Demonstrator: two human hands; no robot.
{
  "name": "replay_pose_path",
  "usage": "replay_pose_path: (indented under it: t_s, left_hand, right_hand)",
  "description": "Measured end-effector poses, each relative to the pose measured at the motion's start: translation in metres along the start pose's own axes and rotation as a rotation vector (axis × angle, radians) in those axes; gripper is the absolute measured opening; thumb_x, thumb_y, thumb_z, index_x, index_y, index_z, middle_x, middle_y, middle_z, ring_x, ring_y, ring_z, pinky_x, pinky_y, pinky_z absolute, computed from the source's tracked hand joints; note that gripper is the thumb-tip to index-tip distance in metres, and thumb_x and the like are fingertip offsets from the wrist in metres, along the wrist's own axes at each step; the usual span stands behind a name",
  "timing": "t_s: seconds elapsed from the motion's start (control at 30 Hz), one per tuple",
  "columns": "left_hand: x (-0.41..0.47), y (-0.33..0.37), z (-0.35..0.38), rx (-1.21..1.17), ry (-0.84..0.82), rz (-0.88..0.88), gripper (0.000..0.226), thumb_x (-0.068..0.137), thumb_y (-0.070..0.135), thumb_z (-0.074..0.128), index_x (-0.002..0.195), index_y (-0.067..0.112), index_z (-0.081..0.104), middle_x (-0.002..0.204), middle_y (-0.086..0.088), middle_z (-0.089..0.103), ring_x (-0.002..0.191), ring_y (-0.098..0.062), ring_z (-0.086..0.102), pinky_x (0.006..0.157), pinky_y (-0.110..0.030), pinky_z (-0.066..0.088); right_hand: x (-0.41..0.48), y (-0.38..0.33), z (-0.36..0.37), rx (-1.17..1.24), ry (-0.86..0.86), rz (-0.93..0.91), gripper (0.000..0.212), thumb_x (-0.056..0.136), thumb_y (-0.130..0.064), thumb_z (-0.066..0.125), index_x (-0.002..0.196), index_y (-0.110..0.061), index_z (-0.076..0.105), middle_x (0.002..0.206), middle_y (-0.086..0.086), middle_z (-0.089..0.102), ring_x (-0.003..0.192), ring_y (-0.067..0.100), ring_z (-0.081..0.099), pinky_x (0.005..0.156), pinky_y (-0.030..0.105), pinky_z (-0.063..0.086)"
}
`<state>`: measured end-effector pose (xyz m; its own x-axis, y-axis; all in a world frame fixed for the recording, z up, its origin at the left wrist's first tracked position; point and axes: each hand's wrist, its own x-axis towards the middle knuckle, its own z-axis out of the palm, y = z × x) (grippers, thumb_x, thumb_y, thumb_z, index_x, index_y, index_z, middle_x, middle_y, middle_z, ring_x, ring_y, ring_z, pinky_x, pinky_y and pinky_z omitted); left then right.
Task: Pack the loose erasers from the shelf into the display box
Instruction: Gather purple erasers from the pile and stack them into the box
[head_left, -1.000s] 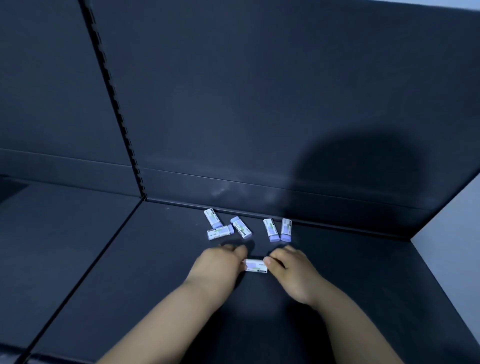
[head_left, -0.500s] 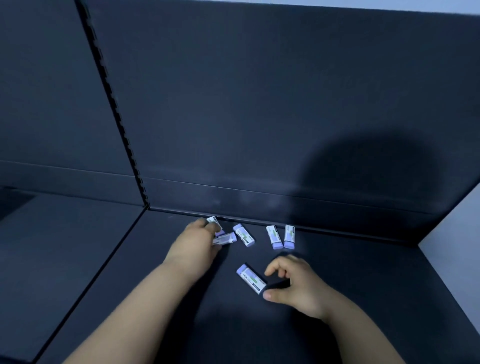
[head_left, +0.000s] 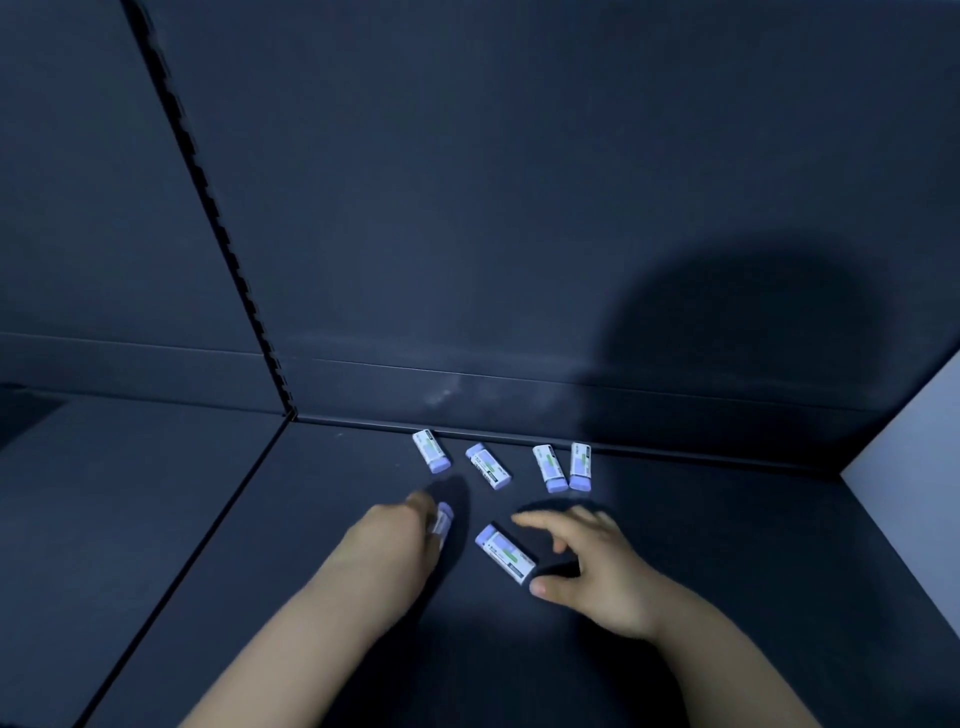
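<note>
Hiding most of eraser (head_left: 443, 521), left hand (head_left: 389, 540) is clenched round it; right hand (head_left: 602, 577) fingers (head_left: 537, 519) released beside second eraser (head_left: 505, 558); four erasers (head_left: 488, 466) near shelf (head_left: 260, 519) back edge.

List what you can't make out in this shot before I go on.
The display box: outside the head view.
The held eraser: mostly covered by left hand fingers; a second could hide there.
Print on back erasers: too small, head view.
Whether right hand touches near eraser: unclear, head view.

Head view, down onto shelf (head_left: 675, 545)
</note>
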<state>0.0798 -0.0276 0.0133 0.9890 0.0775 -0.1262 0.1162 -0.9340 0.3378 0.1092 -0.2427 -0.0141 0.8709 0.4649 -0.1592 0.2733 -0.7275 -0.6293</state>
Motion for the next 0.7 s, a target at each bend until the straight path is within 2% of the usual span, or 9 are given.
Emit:
replay_pose_path:
  t_s: [0.07, 0.17, 0.3, 0.37, 0.47, 0.53, 0.63, 0.7]
  left_hand:
    - [-0.005, -0.001, -0.004, 0.046, -0.038, -0.021, 0.038, 0.096, 0.047, 0.033, 0.106, 0.014, 0.049, 0.093, -0.009, 0.063, 0.085, -0.028, 0.061, 0.061, -0.026, 0.039]
    - [-0.002, -0.009, -0.009, 0.122, -0.086, -0.058, 0.029, 0.094, 0.036, 0.045, 0.115, 0.015, 0.048, 0.107, -0.008, 0.06, 0.096, -0.026, 0.059, 0.069, -0.027, 0.041]
    - [0.003, -0.029, -0.018, 0.134, -0.107, -0.092, 0.035, 0.087, 0.038, 0.054, 0.117, 0.022, 0.051, 0.107, -0.002, 0.061, 0.098, -0.023, 0.059, 0.078, -0.028, 0.048]
    - [0.004, -0.035, -0.023, 0.129, -0.141, -0.01, 0.047, 0.084, 0.041, 0.058, 0.127, 0.027, 0.046, 0.116, 0.001, 0.059, 0.107, -0.02, 0.056, 0.087, -0.031, 0.048]
    - [0.009, -0.033, -0.028, 0.283, -0.275, 0.177, 0.08, 0.081, 0.037, 0.066, 0.146, 0.039, 0.019, 0.148, 0.008, 0.027, 0.135, -0.018, 0.028, 0.107, -0.033, 0.031]
    - [0.016, -0.029, -0.029, 0.412, -0.317, 0.258, 0.088, 0.081, 0.035, 0.067, 0.147, 0.041, 0.01, 0.152, 0.011, 0.016, 0.138, -0.017, 0.018, 0.109, -0.034, 0.027]
    - [0.024, -0.028, -0.029, 0.453, -0.342, 0.28, 0.082, 0.081, 0.033, 0.068, 0.146, 0.037, 0.019, 0.149, 0.009, 0.023, 0.136, -0.018, 0.023, 0.107, -0.034, 0.028]
    - [0.026, -0.027, -0.029, 0.446, -0.324, 0.283, 0.078, 0.08, 0.035, 0.07, 0.144, 0.035, 0.026, 0.144, 0.007, 0.03, 0.134, -0.018, 0.028, 0.105, -0.034, 0.03]
  right_hand:
    - [-0.001, -0.002, 0.002, -0.022, -0.009, -0.015, 0.055, 0.084, -0.033, 0.063, 0.127, -0.057, 0.036, 0.098, -0.016, 0.04, 0.105, 0.007, 0.035, 0.1, 0.024, 0.025]
    - [-0.001, -0.007, 0.007, -0.094, 0.013, -0.036, 0.047, 0.085, -0.034, 0.06, 0.124, -0.054, 0.043, 0.104, -0.013, 0.043, 0.107, 0.008, 0.037, 0.097, 0.027, 0.025]
    - [0.001, -0.017, 0.001, -0.128, -0.083, -0.024, 0.056, 0.081, -0.03, 0.066, 0.129, -0.045, 0.042, 0.104, -0.012, 0.04, 0.111, 0.01, 0.039, 0.101, 0.03, 0.031]
    - [0.006, -0.022, -0.008, -0.163, -0.129, -0.039, 0.065, 0.08, -0.027, 0.067, 0.136, -0.04, 0.037, 0.109, -0.011, 0.038, 0.116, 0.01, 0.037, 0.104, 0.029, 0.032]
    - [0.018, -0.032, -0.015, -0.252, -0.242, -0.059, 0.074, 0.082, -0.024, 0.067, 0.143, -0.037, 0.027, 0.127, -0.005, 0.039, 0.125, 0.012, 0.032, 0.107, 0.028, 0.028]
    - [0.025, -0.04, -0.014, -0.273, -0.316, -0.038, 0.076, 0.083, -0.023, 0.067, 0.145, -0.033, 0.024, 0.133, -0.002, 0.037, 0.127, 0.014, 0.032, 0.106, 0.028, 0.029]
    - [0.031, -0.049, -0.01, -0.288, -0.323, -0.01, 0.079, 0.08, -0.023, 0.07, 0.145, -0.027, 0.025, 0.133, 0.0, 0.038, 0.122, 0.016, 0.039, 0.1, 0.025, 0.034]
    - [0.031, -0.051, -0.01, -0.27, -0.31, 0.0, 0.082, 0.077, -0.024, 0.073, 0.145, -0.026, 0.026, 0.124, -0.003, 0.04, 0.113, 0.014, 0.043, 0.094, 0.022, 0.034]
